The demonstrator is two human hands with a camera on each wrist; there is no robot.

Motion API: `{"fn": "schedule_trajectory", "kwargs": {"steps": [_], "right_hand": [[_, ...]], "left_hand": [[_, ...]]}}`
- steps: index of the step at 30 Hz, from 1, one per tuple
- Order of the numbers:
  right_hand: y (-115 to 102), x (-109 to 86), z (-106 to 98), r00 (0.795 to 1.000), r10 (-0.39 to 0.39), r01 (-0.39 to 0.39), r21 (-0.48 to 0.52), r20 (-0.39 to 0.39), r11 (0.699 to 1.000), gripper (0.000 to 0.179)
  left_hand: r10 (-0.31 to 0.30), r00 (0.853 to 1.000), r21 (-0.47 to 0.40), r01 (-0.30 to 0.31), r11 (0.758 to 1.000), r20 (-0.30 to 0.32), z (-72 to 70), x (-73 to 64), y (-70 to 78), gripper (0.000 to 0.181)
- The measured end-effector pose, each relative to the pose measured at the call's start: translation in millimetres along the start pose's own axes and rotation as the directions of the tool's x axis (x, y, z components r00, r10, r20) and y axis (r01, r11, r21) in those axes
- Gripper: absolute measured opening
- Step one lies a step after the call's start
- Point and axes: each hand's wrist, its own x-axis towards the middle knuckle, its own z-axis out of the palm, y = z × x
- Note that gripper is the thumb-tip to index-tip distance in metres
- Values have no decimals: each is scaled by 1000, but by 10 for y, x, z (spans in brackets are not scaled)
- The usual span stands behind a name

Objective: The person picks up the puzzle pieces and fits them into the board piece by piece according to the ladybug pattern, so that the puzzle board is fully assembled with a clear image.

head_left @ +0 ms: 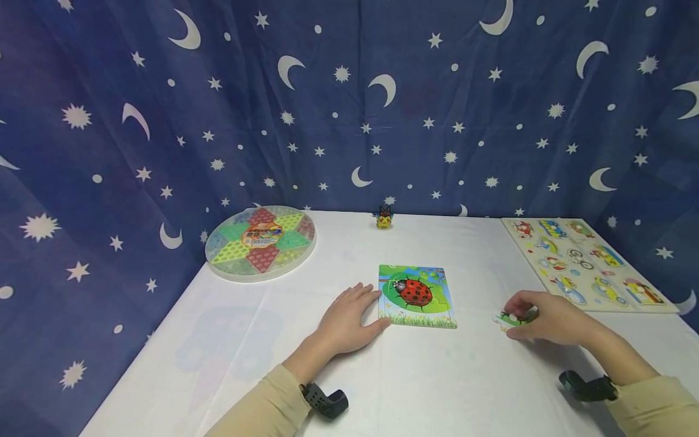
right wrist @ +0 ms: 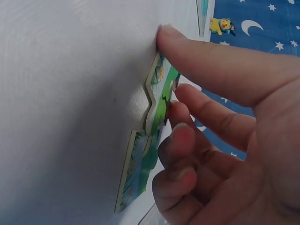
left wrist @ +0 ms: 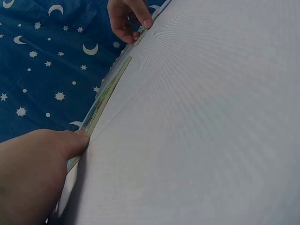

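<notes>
A square ladybug puzzle [head_left: 415, 293] lies flat near the middle of the table. My left hand [head_left: 346, 320] rests at its left side, fingers fairly straight, with the thumb at the near left corner. To the right of the puzzle, my right hand [head_left: 553, 318] pinches a loose puzzle piece [right wrist: 158, 91] between thumb and fingertips, low over the white cloth. This piece has a green and pale-blue printed face. Another puzzle piece [right wrist: 132, 173] sits against it in the right wrist view, under the curled fingers. The hand partly hides both pieces.
A round Chinese checkers board [head_left: 229, 267] lies at the back left. A small yellow figure [head_left: 384, 220] stands at the back edge, and a vehicle puzzle board [head_left: 592, 276] lies at the right. Behind the table hangs a blue curtain [head_left: 349, 109] with moons and stars.
</notes>
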Motion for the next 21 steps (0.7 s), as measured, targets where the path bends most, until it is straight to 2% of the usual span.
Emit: {"fn": "schedule_trajectory", "kwargs": {"steps": [21], "right_hand": [[-149, 99, 93, 997, -39, 41, 38, -65, 998, 43]], "left_hand": [[12, 1000, -5, -13, 1000, -18, 6, -4, 3, 63]]}}
